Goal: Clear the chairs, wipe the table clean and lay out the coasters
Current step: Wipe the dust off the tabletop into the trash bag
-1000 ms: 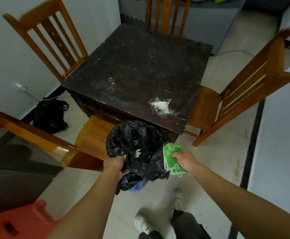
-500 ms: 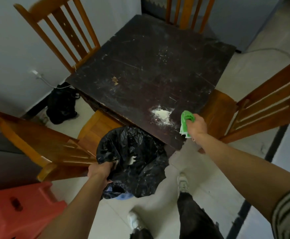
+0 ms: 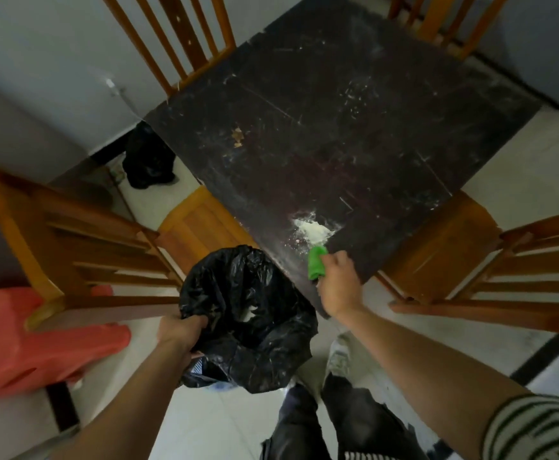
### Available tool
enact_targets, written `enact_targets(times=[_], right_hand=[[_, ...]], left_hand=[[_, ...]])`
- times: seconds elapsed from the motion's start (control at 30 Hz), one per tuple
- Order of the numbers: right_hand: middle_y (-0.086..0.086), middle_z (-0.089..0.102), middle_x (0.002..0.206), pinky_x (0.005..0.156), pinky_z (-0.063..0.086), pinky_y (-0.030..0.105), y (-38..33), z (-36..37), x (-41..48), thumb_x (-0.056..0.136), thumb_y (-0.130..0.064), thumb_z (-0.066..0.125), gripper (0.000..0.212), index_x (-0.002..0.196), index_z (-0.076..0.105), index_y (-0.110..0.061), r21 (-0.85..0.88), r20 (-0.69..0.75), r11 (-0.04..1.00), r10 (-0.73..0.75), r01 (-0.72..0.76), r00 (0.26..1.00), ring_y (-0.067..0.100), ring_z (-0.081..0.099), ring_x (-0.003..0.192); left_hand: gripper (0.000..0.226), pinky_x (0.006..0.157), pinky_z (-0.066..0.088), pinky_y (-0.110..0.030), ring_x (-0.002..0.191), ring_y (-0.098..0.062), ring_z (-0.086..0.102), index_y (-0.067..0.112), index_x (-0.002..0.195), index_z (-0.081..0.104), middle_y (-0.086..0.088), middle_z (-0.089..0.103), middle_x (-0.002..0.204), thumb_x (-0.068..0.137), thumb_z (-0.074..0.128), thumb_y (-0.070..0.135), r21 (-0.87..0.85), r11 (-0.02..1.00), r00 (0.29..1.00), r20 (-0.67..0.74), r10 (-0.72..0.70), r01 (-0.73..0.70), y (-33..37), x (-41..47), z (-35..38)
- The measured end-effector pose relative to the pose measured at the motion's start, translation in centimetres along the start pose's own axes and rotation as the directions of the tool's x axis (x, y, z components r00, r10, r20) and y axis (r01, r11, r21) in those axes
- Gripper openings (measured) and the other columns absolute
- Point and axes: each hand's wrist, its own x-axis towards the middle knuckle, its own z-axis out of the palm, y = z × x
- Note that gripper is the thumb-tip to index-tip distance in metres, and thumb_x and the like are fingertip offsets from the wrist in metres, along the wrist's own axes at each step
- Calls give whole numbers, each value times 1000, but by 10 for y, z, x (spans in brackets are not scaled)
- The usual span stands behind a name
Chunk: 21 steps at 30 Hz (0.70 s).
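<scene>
A dark, scratched wooden table (image 3: 337, 127) fills the middle of the view. A small heap of white powder (image 3: 313, 231) lies near its front corner. My right hand (image 3: 337, 283) grips a folded green cloth (image 3: 316, 267) on the table edge just below the powder. My left hand (image 3: 180, 330) holds the rim of a bin lined with a black bag (image 3: 248, 313), pressed against the table's front edge under the powder. Wooden chairs stand at the left (image 3: 82, 234), right (image 3: 503, 260), far left (image 3: 178, 38) and far side (image 3: 437, 24).
A red plastic stool (image 3: 32, 336) sits on the floor at the lower left. A black bag (image 3: 148, 157) lies on the floor by the wall beside the table. My legs and shoes (image 3: 337, 356) are below the bin. White tiled floor surrounds the table.
My right hand has carried the green cloth from beside the bin up onto the table edge, just below the powder. The view has come closer to the table. My left hand keeps its grip on the bin.
</scene>
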Motion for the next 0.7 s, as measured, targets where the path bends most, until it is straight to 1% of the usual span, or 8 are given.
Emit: enact_targets(times=[0.1, 0.2, 0.27, 0.37, 0.47, 0.57, 0.63, 0.7], right_hand=[[11, 48, 118, 91, 45, 40, -33, 31, -26, 84, -1, 54, 49, 132, 54, -11, 98, 159, 983, -167, 153, 973, 29, 46, 113], [8, 50, 115, 90, 43, 37, -47, 36, -33, 84, -5, 54, 48, 130, 59, -18, 251, 251, 949, -252, 189, 935, 28, 48, 110], [8, 53, 117, 90, 45, 38, -39, 17, -17, 85, -8, 57, 45, 129, 60, -16, 272, 183, 946, -229, 174, 956, 26, 50, 109], [12, 59, 115, 92, 48, 40, -1, -30, 33, 83, -9, 61, 38, 121, 64, -11, 170, -41, 979, -105, 111, 994, 31, 55, 106], [20, 56, 114, 90, 48, 42, 49, -74, 93, 86, -10, 58, 35, 120, 63, -11, 46, -188, 997, 71, -64, 979, 38, 56, 103], [22, 49, 119, 90, 47, 44, 76, -86, 120, 90, -15, 56, 37, 126, 58, -13, -61, -148, 964, 247, -258, 958, 41, 53, 106], [22, 47, 119, 90, 46, 43, 70, -74, 112, 88, -11, 58, 38, 126, 58, -8, -87, -126, 971, 210, -222, 969, 41, 51, 105], [20, 46, 121, 93, 45, 41, 55, -54, 89, 85, -6, 59, 46, 131, 56, -8, -77, -91, 993, 78, -86, 993, 38, 48, 106]], left_hand=[[10, 75, 57, -58, 82, -40, 67, 1, 80, 59, -21, 64, 86, 78, 68, -2, 37, 999, 1000, -10, -3, 4, 2, 2, -2], [10, 75, 57, -56, 80, -40, 67, 1, 80, 58, -19, 63, 82, 80, 67, -3, 31, 1000, 1000, 8, 3, -3, 10, -3, -4], [9, 71, 58, -55, 78, -40, 66, 1, 79, 58, -20, 62, 82, 82, 64, -5, 21, 1000, 999, 32, 10, -10, 12, -6, -8], [9, 58, 60, -45, 72, -36, 64, 1, 79, 58, -20, 62, 81, 83, 64, -4, 62, 997, 999, 31, 38, -40, 13, -7, -14], [9, 67, 59, -49, 77, -39, 66, 2, 78, 60, -22, 64, 86, 81, 67, -2, 90, 994, 998, 10, 64, -64, 14, -4, -18], [9, 69, 59, -52, 80, -41, 67, 2, 79, 60, -22, 64, 87, 80, 68, -1, 98, 993, 998, 3, 63, -63, 13, -2, -19], [9, 70, 59, -55, 81, -42, 67, 1, 80, 61, -24, 65, 89, 77, 70, 0, 98, 994, 998, 1, 56, -56, 12, 1, -19], [10, 72, 58, -58, 82, -43, 67, 1, 81, 61, -24, 65, 90, 77, 70, 1, 93, 995, 999, 2, 39, -38, 11, 1, -17]])
